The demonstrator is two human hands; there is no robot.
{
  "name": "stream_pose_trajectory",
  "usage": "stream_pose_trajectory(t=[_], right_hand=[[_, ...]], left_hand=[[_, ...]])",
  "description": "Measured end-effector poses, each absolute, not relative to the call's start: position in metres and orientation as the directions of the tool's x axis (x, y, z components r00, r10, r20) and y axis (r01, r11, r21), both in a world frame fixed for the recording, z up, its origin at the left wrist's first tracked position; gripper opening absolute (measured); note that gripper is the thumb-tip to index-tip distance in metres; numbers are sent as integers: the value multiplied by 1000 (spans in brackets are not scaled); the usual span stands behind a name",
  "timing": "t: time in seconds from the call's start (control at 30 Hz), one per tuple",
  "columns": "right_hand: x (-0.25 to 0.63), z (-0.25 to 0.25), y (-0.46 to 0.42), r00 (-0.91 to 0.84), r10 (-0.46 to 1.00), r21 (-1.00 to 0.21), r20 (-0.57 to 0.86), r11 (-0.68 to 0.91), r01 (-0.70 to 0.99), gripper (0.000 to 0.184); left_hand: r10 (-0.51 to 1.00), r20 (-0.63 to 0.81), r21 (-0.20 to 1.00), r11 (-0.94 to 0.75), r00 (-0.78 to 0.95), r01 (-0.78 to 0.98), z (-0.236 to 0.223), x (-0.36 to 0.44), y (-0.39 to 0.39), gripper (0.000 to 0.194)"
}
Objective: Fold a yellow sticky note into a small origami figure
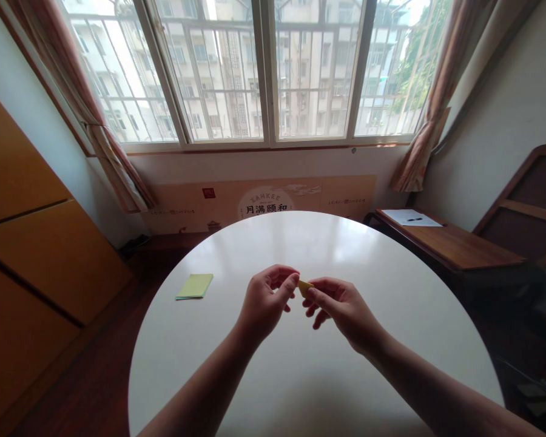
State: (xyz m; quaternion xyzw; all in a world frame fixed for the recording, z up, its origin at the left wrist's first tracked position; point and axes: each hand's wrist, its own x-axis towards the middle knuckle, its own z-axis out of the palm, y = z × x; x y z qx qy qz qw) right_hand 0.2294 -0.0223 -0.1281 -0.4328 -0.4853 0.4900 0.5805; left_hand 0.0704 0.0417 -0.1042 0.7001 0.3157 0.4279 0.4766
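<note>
Over the middle of a round white table (300,376) my two hands meet. A small folded piece of yellow paper (304,287) is pinched between them. My left hand (267,300) grips its left end with thumb and curled fingers. My right hand (339,306) holds its right end between thumb and forefinger, the other fingers bent below. Most of the paper is hidden by the fingers. A pale green pad of paper sheets (195,286) lies flat on the table, well to the left of my left hand.
A dark wooden side table (455,246) with a white sheet (411,217) and a pen stands at the right. Wooden cabinets (31,243) line the left wall. A printed cardboard panel (259,203) leans under the wide barred window (264,73) behind the table.
</note>
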Motion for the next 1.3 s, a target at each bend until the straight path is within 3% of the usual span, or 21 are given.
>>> stream_pose_trajectory(t=[0.17,0.4,0.57,0.83,1.07,1.3], right_hand=[[229,-127,-22,44,989,-976,144,149,-155,33],[230,-129,-22,35,987,-977,156,159,-139,31],[231,-130,-21,11,994,-988,105,106,-115,33],[231,-129,-22,41,997,-980,61,68,-190,35],[230,-127,-23,32,997,-977,67,72,-202,35],[229,-127,-26,2,996,-982,84,83,-170,35]], left_hand=[[816,339,889,-441,469,126,-105,69,40,30],[853,286,918,-375,438,130,-104,71,38,30],[846,347,875,-447,405,184,-106,70,37,31],[888,293,926,-355,354,125,-112,72,43,51],[760,310,823,-515,571,240,-115,71,40,47],[757,333,819,-528,562,225,-115,75,36,38]])
